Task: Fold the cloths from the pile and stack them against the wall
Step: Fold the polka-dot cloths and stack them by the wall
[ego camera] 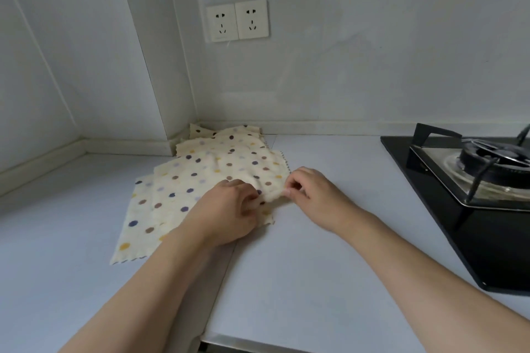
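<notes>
Soft, light dotted cloths (200,180) lie piled under and beyond our hands; left hand (229,209) and right hand (309,192) each pinch one bunched edge, best taken at corners.

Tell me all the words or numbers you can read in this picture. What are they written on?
There are none to read.
The two wall sockets show only plug holes; a faint mark near the bottom of the left one is too small and blurred to read.
The spotted cloths have coloured dots, no letters.
The gas stove shows no label or brand from here.
The counter and the wall are plain.
</notes>
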The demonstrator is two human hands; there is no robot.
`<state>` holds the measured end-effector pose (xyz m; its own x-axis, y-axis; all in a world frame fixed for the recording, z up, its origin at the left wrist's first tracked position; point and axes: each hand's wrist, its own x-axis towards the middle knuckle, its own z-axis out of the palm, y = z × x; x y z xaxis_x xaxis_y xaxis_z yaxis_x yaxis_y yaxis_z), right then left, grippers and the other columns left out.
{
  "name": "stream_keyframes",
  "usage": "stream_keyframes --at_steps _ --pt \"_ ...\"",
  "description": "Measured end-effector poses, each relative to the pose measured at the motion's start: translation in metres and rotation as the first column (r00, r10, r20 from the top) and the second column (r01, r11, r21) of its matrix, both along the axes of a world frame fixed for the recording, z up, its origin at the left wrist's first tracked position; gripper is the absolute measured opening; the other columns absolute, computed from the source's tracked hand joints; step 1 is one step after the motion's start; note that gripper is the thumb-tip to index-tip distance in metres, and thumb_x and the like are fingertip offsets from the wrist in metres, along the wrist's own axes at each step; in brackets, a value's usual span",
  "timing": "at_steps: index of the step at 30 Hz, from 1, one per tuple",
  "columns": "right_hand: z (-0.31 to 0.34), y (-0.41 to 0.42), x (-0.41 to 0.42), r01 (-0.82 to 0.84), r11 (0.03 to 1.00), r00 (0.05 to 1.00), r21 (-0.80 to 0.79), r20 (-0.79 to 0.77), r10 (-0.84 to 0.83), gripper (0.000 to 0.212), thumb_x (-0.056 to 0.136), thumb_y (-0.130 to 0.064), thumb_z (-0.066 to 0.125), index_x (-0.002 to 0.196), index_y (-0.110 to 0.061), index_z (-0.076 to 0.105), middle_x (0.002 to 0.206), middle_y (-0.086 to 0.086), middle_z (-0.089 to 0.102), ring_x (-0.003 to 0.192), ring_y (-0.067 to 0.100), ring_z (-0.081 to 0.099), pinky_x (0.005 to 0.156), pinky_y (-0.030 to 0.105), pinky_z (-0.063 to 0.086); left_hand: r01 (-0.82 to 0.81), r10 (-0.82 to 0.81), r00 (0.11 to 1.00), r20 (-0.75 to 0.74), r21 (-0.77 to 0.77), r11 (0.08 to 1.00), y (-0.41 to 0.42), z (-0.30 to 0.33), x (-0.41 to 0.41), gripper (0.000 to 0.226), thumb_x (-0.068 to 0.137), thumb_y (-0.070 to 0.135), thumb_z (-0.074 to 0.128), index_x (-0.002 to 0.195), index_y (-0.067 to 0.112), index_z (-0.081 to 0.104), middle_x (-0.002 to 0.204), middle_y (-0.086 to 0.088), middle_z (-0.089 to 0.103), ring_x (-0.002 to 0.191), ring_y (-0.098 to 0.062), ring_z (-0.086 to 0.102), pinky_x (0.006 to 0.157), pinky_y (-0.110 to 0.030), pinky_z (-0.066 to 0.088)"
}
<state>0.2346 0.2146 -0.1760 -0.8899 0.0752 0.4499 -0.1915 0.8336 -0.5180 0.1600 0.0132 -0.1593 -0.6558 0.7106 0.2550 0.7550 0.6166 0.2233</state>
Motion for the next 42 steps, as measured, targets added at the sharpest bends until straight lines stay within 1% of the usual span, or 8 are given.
stream_keyframes --at_steps 3,7,14,24,28,36,40,42 --pt "0.004 0.006 0.000 0.047 0.967 0.988 -0.249 -0.132 -0.082 0.009 0.096 -0.019 0.056 0.088 -0.016 0.056 0.082 -0.007 0.057 0.078 0.010 0.051 0.070 0.023 0.040 -0.097 0.105 0.967 -0.233 0.045 0.994 0.003 0.004 0.003 0.006 0.084 0.023 0.051 0.082 0.018 0.055 0.084 0.005 0.056 0.080 -0.019 0.051 0.059 -0.030 0.040" --pt "0.011 0.009 0.003 0.039 0.877 0.942 -0.479 -0.275 -0.192 0.009 0.096 -0.020 0.056 0.087 -0.023 0.055 0.072 -0.009 0.055 0.065 0.007 0.048 0.062 0.023 0.038 -0.123 0.168 0.940 -0.297 0.163 0.979 0.004 0.018 0.005 0.018 0.092 0.015 0.047 0.075 0.020 0.047 0.068 0.006 0.053 0.063 -0.018 0.049 0.048 -0.028 0.033" --pt "0.016 0.014 0.015 -0.061 0.993 0.975 -0.103 -0.218 0.037 0.010 0.088 -0.010 0.067 0.096 -0.016 0.065 0.089 -0.014 0.055 0.083 0.006 0.054 0.077 0.017 0.044 -0.211 0.240 0.969 -0.052 0.323 0.922 -0.008 0.064 0.008 0.019 0.098 0.018 0.047 0.087 0.013 0.062 0.070 0.002 0.061 0.058 -0.009 0.051 0.050 -0.024 0.039" --pt "0.051 0.007 0.027 -0.051 0.813 0.888 -0.580 -0.399 -0.229 0.019 0.099 -0.015 0.053 0.104 -0.017 0.071 0.101 -0.006 0.064 0.095 0.000 0.060 0.084 0.012 0.043 -0.024 0.036 0.999 -0.041 0.259 0.966 -0.027 0.113 0.033 0.026 0.099 0.028 0.049 0.092 0.009 0.066 0.077 0.002 0.062 0.066 -0.010 0.054 0.064 -0.021 0.043" --pt "0.095 0.000 0.040 -0.117 0.801 0.866 -0.587 -0.455 -0.207 0.019 0.095 -0.013 0.059 0.100 -0.031 0.064 0.093 -0.009 0.064 0.086 0.004 0.060 0.079 0.014 0.045 0.112 -0.226 0.951 0.210 0.447 0.888 -0.024 0.150 0.063 0.033 0.099 0.007 0.041 0.108 0.036 0.054 0.080 -0.020 0.059 0.061 -0.021 0.048 0.058 -0.030 0.040" --pt "0.197 -0.010 0.107 -0.101 0.922 0.907 -0.373 -0.415 -0.069 0.020 0.094 -0.014 0.059 0.080 -0.029 0.058 0.073 -0.004 0.057 0.065 0.010 0.049 0.060 0.024 0.041 0.084 -0.323 0.834 0.448 0.475 0.876 -0.038 0.227 0.118 0.028 0.078 -0.004 0.042 0.078 0.009 0.067 0.073 -0.009 0.054 0.061 -0.018 0.043 0.053 -0.022 0.037" --pt "0.220 -0.016 0.151 -0.061 0.932 0.951 -0.357 -0.303 -0.054 0.037 0.094 0.002 0.046 0.077 -0.024 0.066 0.080 -0.009 0.066 0.071 0.006 0.056 0.063 0.020 0.047 0.075 -0.333 0.856 0.395 0.543 0.836 -0.053 0.246 0.152 0.034 0.076 -0.013 0.043 0.091 0.003 0.068 0.092 -0.021 0.068 0.078 -0.026 0.061 0.077 -0.040 0.054" --pt "0.225 -0.023 0.173 -0.055 0.928 0.964 -0.368 -0.261 -0.046 0.043 0.091 0.009 0.039 0.074 -0.017 0.068 0.078 -0.006 0.067 0.070 0.006 0.057 0.065 0.020 0.049 0.077 -0.256 0.923 0.286 0.515 0.854 -0.056 0.251 0.169 0.033 0.086 -0.012 0.044 0.094 0.006 0.071 0.090 -0.022 0.070 0.070 -0.022 0.064 0.069 -0.034 0.058"
